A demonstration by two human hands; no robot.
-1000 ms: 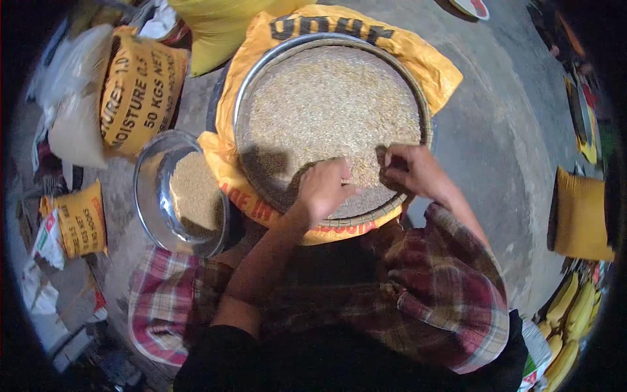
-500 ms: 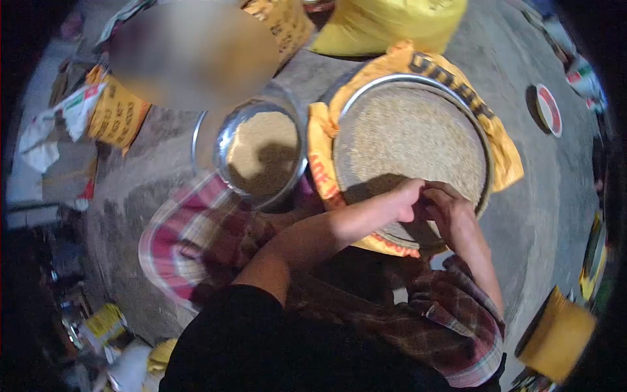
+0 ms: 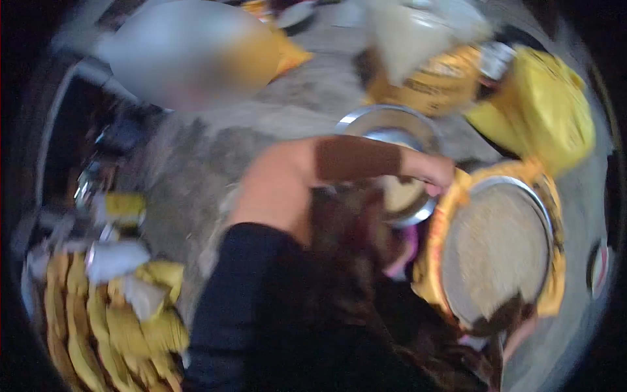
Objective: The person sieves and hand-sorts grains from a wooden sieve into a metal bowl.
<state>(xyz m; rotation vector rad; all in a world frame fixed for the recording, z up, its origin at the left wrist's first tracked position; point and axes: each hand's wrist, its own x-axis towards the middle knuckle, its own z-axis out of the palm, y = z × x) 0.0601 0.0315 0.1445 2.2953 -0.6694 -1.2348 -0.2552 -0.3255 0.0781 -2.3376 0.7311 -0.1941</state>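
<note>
My left hand is raised between the steel bowl and the sieve-like round tray. Its fingers look curled closed, though blur hides whatever they may hold. Pale grain is spread across the tray, and a paler heap of grain lies in the bowl, partly behind my left forearm. My right hand is dark and blurred at the near right part of the tray; its fingers cannot be made out. Orange printed sacking surrounds the tray.
A full yellow sack stands beyond the tray, beside an orange printed bag. Stacked yellow sacks lie at lower left. A small red-and-white bowl sits on the concrete floor at right. A blurred oval covers the upper left.
The view has swung left, so tray and bowl appear farther right. My hands, close together over the tray before, are now apart: the left toward the bowl, the right near the tray's edge.
</note>
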